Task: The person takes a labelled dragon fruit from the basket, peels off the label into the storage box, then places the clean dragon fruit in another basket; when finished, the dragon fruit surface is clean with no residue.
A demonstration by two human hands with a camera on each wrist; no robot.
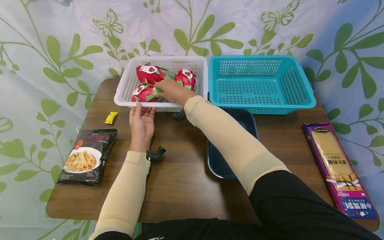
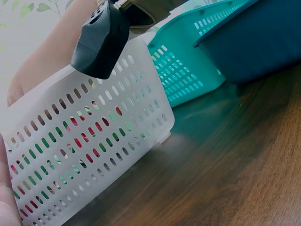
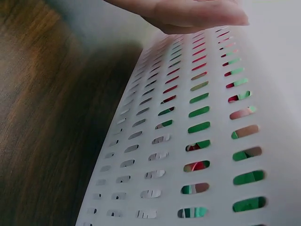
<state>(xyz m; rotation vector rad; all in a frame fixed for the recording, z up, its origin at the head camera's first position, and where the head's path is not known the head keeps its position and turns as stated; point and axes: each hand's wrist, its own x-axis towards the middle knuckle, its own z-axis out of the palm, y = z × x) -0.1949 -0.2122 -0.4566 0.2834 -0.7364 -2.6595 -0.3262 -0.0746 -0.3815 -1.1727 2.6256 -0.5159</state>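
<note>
A white basket [image 1: 118, 95] at the back left of the table holds three dragon fruits with stickers: one at the back left [image 1: 147, 75], one at the right [image 1: 184, 78] and one at the front [image 1: 144, 93]. My right hand [image 1: 172, 90] reaches down into this basket, its fingers and thumb around the right end of the front dragon fruit. At the basket's front side is my left hand [image 1: 142, 125], palm up, with the thumb at the rim and the fairly straight fingers against the perforated wall [image 3: 188, 141]. The right fingertips are partly hidden among the fruits.
A teal basket [image 1: 264, 106] stands right of the white one. My right forearm crosses over a dark blue bin [image 1: 217, 163]. Left lie a black noodle packet [image 1: 85, 158] and a small yellow packet [image 1: 111, 117]; a purple pasta packet [image 1: 339, 166] lies at the right edge.
</note>
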